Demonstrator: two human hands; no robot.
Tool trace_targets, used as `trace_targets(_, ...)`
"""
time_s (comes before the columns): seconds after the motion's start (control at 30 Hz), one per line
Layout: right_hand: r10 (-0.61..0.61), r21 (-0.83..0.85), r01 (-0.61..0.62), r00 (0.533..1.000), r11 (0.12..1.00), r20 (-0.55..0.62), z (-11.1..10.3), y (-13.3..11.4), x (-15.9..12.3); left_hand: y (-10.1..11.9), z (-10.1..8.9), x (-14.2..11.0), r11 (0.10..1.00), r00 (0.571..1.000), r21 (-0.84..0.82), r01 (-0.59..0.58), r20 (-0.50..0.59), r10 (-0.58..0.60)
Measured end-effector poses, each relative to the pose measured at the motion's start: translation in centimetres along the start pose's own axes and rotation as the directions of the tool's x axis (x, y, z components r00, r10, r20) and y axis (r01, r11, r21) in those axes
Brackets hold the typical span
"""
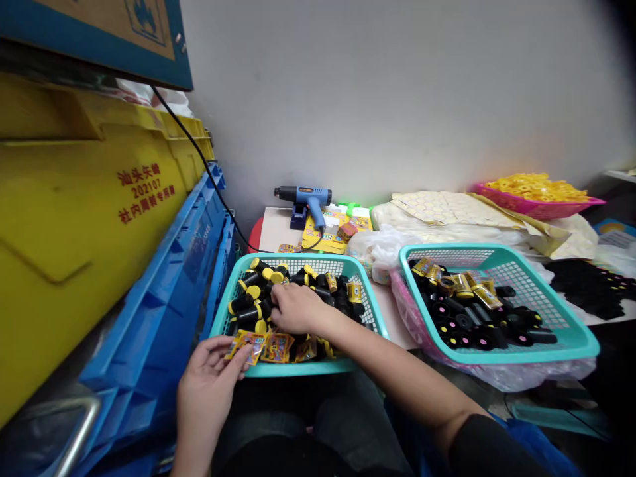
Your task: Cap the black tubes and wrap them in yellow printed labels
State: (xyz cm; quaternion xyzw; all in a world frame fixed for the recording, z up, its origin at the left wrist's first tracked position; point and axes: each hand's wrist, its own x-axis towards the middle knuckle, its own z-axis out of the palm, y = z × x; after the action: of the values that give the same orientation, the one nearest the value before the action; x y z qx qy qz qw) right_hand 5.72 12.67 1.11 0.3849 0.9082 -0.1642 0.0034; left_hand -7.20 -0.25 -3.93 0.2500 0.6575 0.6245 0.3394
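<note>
The left hand (211, 377) is at the front left corner of the nearer turquoise basket (298, 369), its thumb and fingers clamped on a printed yellow wrapper (248, 346). The right hand (301, 310) reaches over the same basket from the right, fingers bent down among black cylinders (247, 315) with yellow caps (253, 291); whether its fingertips are together on something cannot be told. More printed packets (276, 347) lie along the basket's front side, just beside the held wrapper, and a few others lie on the cylinders toward the right.

To the right, apart from the first basket, a second turquoise basket (477, 358) holds black cylindrical parts (467, 321), some with pink or yellow ends, and yellow-wrapped pieces (484, 295) on top. Pink translucent plastic (412, 318) shows beneath it. Black pieces (586, 285) are heaped to its right.

Behind the nearer basket, a blue heat gun (313, 197) rests in a dark blue stand (299, 217) on the pale surface (278, 228), near printed yellow card (318, 240) and a white plastic bag (385, 244). At the far right, a pink basket (536, 207) is piled with yellow pieces (539, 187). A yellow crate (74, 199) and blue crates (159, 285) stand on the left, with a black cable (199, 154) hanging in front.
</note>
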Motion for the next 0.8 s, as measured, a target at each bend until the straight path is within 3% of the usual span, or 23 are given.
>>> trace_targets(0.17, 0.085, 0.059, -0.082, 0.995, 0.995, -0.048, 0.9, -1.1, 1.4, -0.1, -0.8, 0.4, 0.986, 0.998, 0.162, -0.026, -0.049, 0.034)
trace_targets(0.27, 0.084, 0.135, -0.071, 0.992, 0.988, -0.093, 0.8, -1.0, 1.2, 0.6, -0.5, 0.3, 0.994, 0.993, 0.087, -0.064, -0.095, 0.072)
trace_targets(0.33, 0.095, 0.271, -0.052, 0.984, 0.961, -0.148, 0.4, -0.5, 0.2, 1.1, -0.2, 0.1, 0.998, 0.996, 0.003, -0.063, -0.060, 0.063)
trace_targets(0.4, 0.097, 0.592, 0.017, 0.982, 0.806, -0.160, 0.1, 0.1, -1.4, 1.4, -0.1, 0.0, 0.999, 0.999, -0.036, -0.036, 0.037, 0.037)
trace_targets(0.47, 0.074, 0.893, 0.095, 0.987, 0.439, -0.141, 0.0, 0.7, -3.5, 1.6, 0.1, -0.3, 0.999, 0.991, -0.044, -0.024, 0.134, 0.029)
trace_targets(0.5, 0.067, 0.962, 0.117, 0.988, 0.248, -0.137, 0.2, 1.0, -4.6, 1.6, 0.2, -0.4, 0.999, 0.984, -0.038, -0.029, 0.174, 0.035)
trace_targets(0.57, 0.094, 0.989, 0.146, 0.984, 0.029, -0.148, 0.7, 1.4, -6.5, 1.6, 0.4, -0.7, 0.998, 0.972, -0.007, -0.061, 0.229, 0.061)
trace_targets(0.67, 0.160, 0.985, 0.160, 0.976, -0.057, -0.150, 1.6, 1.9, -8.4, 1.2, 0.9, -0.9, 0.990, 0.961, 0.058, -0.125, 0.256, 0.106)
trace_targets(0.8, 0.178, 0.990, 0.135, 0.976, -0.032, -0.127, 1.8, 2.7, -9.7, 0.6, 1.4, -1.3, 0.982, 0.959, 0.094, -0.163, 0.250, 0.135)
